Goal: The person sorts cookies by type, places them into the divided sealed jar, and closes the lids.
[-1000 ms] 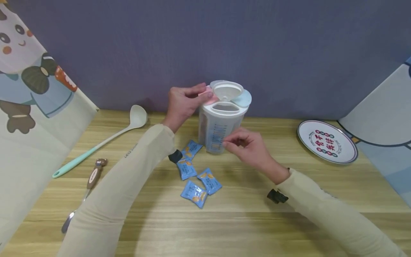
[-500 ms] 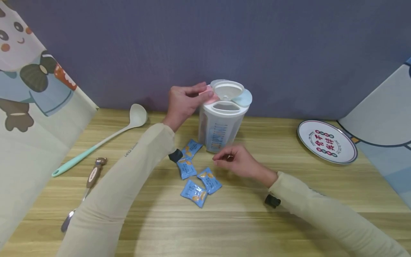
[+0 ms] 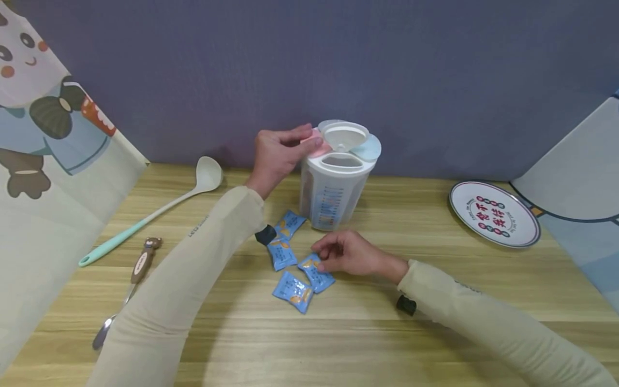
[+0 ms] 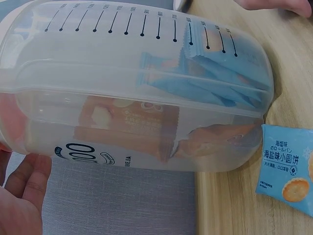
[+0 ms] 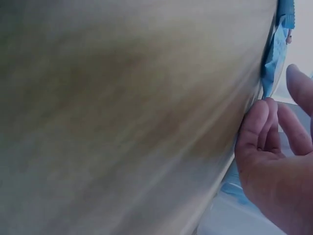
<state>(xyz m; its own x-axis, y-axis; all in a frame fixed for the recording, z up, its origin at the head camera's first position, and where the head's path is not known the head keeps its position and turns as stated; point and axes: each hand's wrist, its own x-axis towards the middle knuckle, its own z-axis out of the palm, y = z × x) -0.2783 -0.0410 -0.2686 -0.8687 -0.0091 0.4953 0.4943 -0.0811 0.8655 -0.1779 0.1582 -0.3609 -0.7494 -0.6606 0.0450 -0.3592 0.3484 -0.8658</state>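
Observation:
A clear storage container [image 3: 341, 188] with measuring marks stands upright near the back wall; its white lid carries pink and blue flaps, and an oval opening shows at the front. My left hand [image 3: 280, 156] grips the lid's left edge at the pink flap [image 3: 316, 146]. Through the container's side in the left wrist view, blue packets [image 4: 220, 68] and brown packets [image 4: 129, 120] show inside. My right hand [image 3: 353, 253] is low over the table, thumb and fingers apart, its fingertips right at a blue biscuit packet [image 3: 315, 277]. Nothing is held between them.
Several more blue packets, such as the front packet [image 3: 293, 292], lie left of my right hand. A ladle [image 3: 208, 174] with a mint handle and a bear-handled spoon [image 3: 141, 263] lie left. A round plate [image 3: 464, 212] sits at the right.
My right hand has moved from beside the container down toward the front to the blue packet, its thumb and fingers parting. My left hand has stayed on the lid.

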